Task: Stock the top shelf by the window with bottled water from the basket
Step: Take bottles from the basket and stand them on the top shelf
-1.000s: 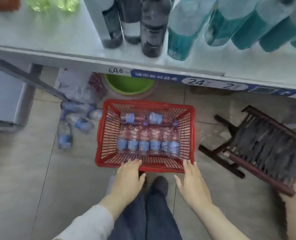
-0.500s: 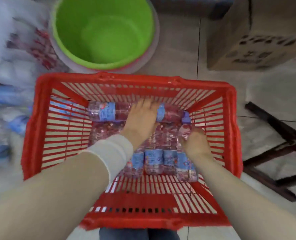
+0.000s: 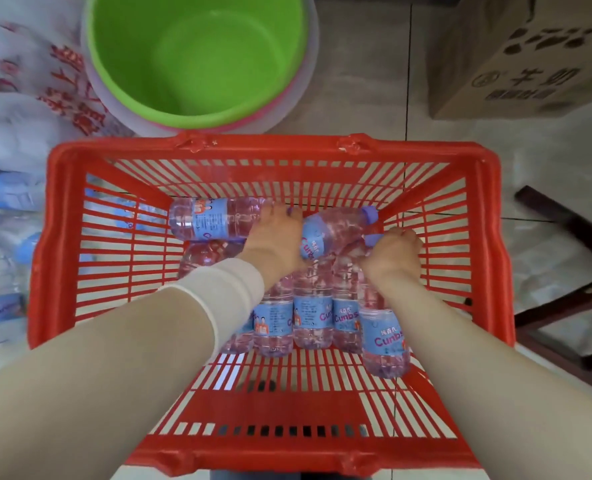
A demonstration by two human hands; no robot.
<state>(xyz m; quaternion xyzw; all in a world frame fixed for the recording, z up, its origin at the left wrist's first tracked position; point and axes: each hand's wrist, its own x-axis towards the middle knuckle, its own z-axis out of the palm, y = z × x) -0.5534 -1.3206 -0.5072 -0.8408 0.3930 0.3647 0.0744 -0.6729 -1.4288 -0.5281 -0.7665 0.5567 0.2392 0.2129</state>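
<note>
1 basket, 8 bottles inside, 2 hands, 1 green basin, 1 cardboard box

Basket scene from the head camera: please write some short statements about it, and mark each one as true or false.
1. The basket is red. True.
2. The basin beyond it is blue. False: it is green.
3. The right hand grips a bottle. True.
4. The left hand is outside the basket. False: it is inside, gripping a crosswise bottle.
5. A box stands beyond the basket. True.
</note>
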